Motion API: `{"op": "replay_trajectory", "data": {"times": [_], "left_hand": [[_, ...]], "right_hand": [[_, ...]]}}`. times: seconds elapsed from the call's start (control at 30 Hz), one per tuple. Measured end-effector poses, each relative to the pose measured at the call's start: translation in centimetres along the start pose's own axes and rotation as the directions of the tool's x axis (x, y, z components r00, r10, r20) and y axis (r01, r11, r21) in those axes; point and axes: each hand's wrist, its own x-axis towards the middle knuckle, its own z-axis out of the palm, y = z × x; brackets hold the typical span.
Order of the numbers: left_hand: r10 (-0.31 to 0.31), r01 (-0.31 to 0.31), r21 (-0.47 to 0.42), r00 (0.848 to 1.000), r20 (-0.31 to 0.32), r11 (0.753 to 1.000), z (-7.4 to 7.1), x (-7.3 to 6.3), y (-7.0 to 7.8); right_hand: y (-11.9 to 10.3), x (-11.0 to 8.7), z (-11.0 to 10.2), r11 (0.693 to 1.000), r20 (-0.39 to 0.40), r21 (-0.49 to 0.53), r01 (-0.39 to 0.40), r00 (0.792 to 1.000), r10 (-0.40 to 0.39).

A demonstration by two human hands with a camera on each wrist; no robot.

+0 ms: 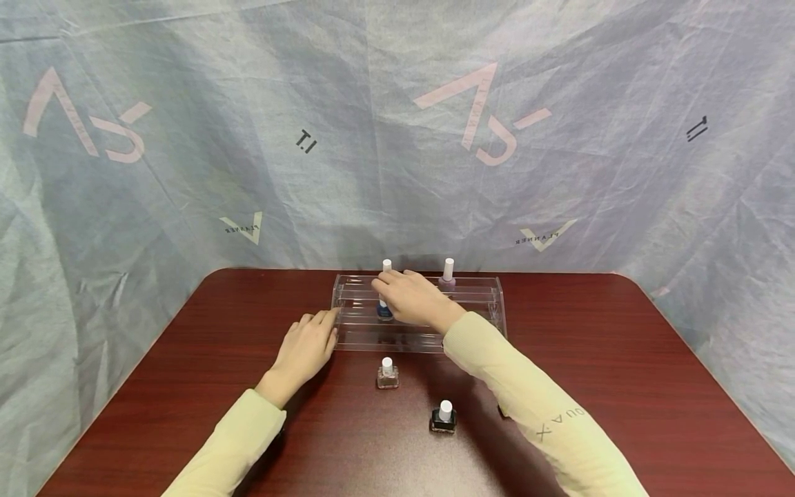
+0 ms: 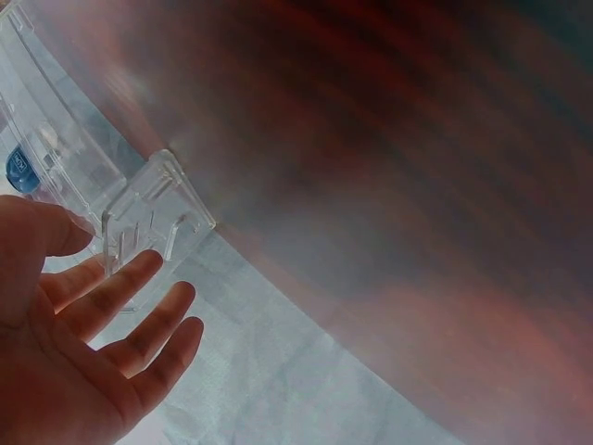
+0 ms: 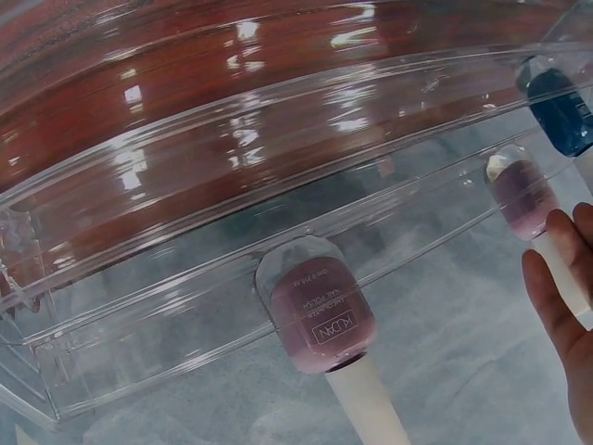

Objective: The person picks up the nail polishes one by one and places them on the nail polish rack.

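A clear tiered display rack [image 1: 388,338] stands at the back of the table. My left hand [image 1: 306,348] touches its left end, the fingers spread and nearly straight beside the side panel [image 2: 153,209]. My right hand [image 1: 411,298] reaches over the rack. Its fingers pinch the white cap of a mauve nail polish bottle [image 3: 523,197] on the back tier. A blue nail polish bottle [image 1: 385,312] stands on a lower tier, partly hidden by that hand. Another mauve nail polish bottle [image 1: 447,281] sits on the back tier to the right.
In front of the rack, a clear pinkish nail polish bottle [image 1: 388,377] and a black one [image 1: 444,420] stand on the red-brown table [image 1: 360,455]. A small dark item [image 1: 503,412] is mostly hidden by the right sleeve. A grey printed cloth [image 1: 373,172] hangs behind.
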Motion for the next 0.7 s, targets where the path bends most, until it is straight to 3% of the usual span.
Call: {"op": "replay_trajectory", "data": {"times": [0.23, 0.7], "left_hand": [[-0.009, 0.009, -0.005, 1.0, 0.007, 1.0, -0.06, 0.03, -0.04], [-0.003, 0.002, -0.008, 1.0, -0.005, 1.0, 0.15, 0.01, -0.06]], "right_hand": [[0.1, 0.08, -0.11, 1.0, -0.017, 0.011, -0.007, 1.0, 0.008], [0.04, -0.01, -0.38, 1.0, 0.029, 0.017, -0.007, 1.0, 0.007]]}}
